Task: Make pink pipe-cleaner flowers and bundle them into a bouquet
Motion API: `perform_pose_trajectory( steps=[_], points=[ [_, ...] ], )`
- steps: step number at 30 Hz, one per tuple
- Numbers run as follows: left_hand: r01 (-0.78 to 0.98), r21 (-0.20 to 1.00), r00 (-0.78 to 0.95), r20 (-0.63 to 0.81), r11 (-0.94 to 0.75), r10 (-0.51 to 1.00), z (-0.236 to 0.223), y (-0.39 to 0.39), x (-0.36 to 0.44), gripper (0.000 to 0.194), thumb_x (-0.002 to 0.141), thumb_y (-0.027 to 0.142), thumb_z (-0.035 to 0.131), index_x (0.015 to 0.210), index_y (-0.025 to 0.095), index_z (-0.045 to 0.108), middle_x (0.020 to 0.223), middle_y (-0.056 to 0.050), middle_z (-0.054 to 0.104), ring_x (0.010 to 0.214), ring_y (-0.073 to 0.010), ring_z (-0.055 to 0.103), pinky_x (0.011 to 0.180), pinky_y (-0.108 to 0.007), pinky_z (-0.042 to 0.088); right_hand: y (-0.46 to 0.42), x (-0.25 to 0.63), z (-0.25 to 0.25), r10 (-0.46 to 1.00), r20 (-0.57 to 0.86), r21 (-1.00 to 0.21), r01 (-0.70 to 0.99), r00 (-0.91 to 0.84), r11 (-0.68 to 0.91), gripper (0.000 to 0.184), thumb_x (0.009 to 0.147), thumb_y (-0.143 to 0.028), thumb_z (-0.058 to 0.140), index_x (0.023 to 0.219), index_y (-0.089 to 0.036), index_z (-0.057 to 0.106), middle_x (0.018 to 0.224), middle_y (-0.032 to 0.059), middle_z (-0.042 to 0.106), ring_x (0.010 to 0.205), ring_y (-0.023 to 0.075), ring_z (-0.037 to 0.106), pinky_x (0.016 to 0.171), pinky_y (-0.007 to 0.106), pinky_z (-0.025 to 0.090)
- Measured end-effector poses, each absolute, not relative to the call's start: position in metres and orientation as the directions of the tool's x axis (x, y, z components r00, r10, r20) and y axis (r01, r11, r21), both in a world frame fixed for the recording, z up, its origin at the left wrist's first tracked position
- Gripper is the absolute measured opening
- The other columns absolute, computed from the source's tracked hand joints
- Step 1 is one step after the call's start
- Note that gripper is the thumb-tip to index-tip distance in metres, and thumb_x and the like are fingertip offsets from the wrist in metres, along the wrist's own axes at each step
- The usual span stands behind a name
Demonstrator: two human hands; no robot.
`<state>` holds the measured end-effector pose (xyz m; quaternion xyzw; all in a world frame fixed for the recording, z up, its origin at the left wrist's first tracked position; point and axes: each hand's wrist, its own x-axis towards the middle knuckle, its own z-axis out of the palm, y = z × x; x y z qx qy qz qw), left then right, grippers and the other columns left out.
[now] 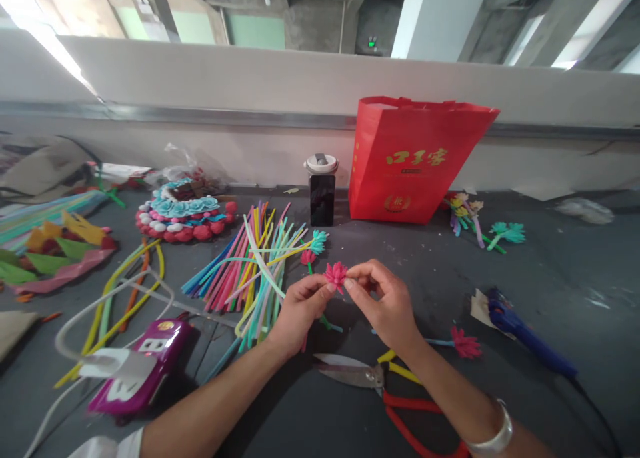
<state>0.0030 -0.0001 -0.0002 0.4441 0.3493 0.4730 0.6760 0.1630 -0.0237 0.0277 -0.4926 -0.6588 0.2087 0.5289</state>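
A small pink flower of fuzzy stems, like pipe cleaners, is pinched between my two hands above the table. The thumb and finger of my left hand close on its left side. My right hand pinches its right edge with thumb and fingertips. Beyond my left hand lies a bundle of coloured pipe cleaners, with a teal flower and a small red-pink flower at its right. Below my hands are scissors with red handles, partly hidden by my right forearm. Another pink flower rests right of that forearm.
A red bag stands at the back beside a phone leaning on a white-lidded cup. A purple power strip with white cables sits left. At right lies a blue corded tool. Floral wreaths lie back left.
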Motion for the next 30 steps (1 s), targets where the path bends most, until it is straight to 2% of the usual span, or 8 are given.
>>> perform_pose_trajectory(
  steps=[4, 10, 13, 23, 30],
  points=[
    [-0.331, 0.928, 0.263, -0.082, 0.170, 0.961, 0.001, 0.001, 0.004, 0.030, 0.071, 0.040, 0.079, 0.077, 0.015, 0.066, 0.051, 0.009, 0.032, 0.045, -0.0039, 0.022, 0.043, -0.020, 0.013, -0.027, 0.162, 0.031, 0.821, 0.568, -0.744, 0.459, 0.054, 0.485, 0.008, 0.086, -0.021, 0.062, 0.094, -0.022, 0.066, 0.073, -0.0033, 0.050, 0.061, 0.0108, 0.048, 0.060, 0.023, 0.043],
    [-0.306, 0.940, 0.254, -0.071, 0.150, 0.965, 0.002, -0.002, 0.006, 0.029, 0.072, 0.040, 0.078, 0.078, 0.014, 0.067, 0.050, 0.008, 0.034, 0.046, -0.0039, 0.023, 0.043, -0.019, 0.015, -0.026, 0.161, 0.030, 0.844, 0.536, -0.744, 0.472, 0.000, 0.473, 0.006, 0.087, -0.021, 0.063, 0.088, -0.022, 0.069, 0.073, -0.0018, 0.055, 0.059, 0.0108, 0.050, 0.055, 0.023, 0.043],
    [-0.272, 0.954, 0.241, -0.061, 0.128, 0.969, 0.002, -0.004, 0.007, 0.029, 0.072, 0.041, 0.078, 0.078, 0.014, 0.069, 0.052, 0.008, 0.037, 0.047, -0.0043, 0.025, 0.044, -0.019, 0.018, -0.025, 0.160, 0.029, 0.851, 0.524, -0.749, 0.477, 0.001, 0.460, 0.011, 0.090, -0.022, 0.059, 0.083, -0.022, 0.068, 0.074, -0.0005, 0.058, 0.060, 0.0114, 0.052, 0.057, 0.024, 0.044],
    [-0.220, 0.970, 0.221, -0.054, 0.104, 0.974, 0.004, -0.007, 0.007, 0.029, 0.070, 0.041, 0.079, 0.077, 0.014, 0.072, 0.054, 0.005, 0.043, 0.049, -0.0055, 0.029, 0.045, -0.020, 0.021, -0.021, 0.160, 0.025, 0.864, 0.503, -0.739, 0.520, 0.003, 0.429, 0.014, 0.088, -0.019, 0.055, 0.075, -0.021, 0.059, 0.070, -0.0020, 0.052, 0.060, 0.0113, 0.049, 0.056, 0.024, 0.040],
    [-0.261, 0.956, 0.260, -0.060, 0.130, 0.964, 0.001, -0.006, 0.007, 0.028, 0.072, 0.040, 0.078, 0.079, 0.014, 0.070, 0.053, 0.007, 0.039, 0.048, -0.0046, 0.026, 0.044, -0.019, 0.018, -0.019, 0.160, 0.021, 0.870, 0.493, -0.735, 0.533, -0.004, 0.419, 0.014, 0.088, -0.018, 0.053, 0.076, -0.021, 0.058, 0.072, -0.0015, 0.052, 0.062, 0.0119, 0.050, 0.058, 0.024, 0.040]
  ],
)
